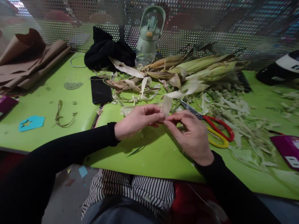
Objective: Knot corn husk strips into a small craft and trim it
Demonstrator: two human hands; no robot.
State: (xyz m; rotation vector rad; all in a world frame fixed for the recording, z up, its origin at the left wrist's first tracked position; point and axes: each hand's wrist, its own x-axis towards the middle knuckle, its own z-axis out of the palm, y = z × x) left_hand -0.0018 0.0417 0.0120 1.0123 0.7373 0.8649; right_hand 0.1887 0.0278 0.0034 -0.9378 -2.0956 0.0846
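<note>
A pale corn husk strip rises from between my two hands and curls away to the right. My left hand pinches its lower end between thumb and fingers. Close against it, my right hand is also closed in a pinch at the same spot on the strip. Just beyond my right hand lie scissors with one red and one yellow handle, blades partly opened. A thin dark green shred rests on the green table below my hands.
Corn husks are heaped at the back, with shredded husk scattered to the right. A phone, a black cloth and a water bottle stand or lie behind my left hand. Brown paper is at far left.
</note>
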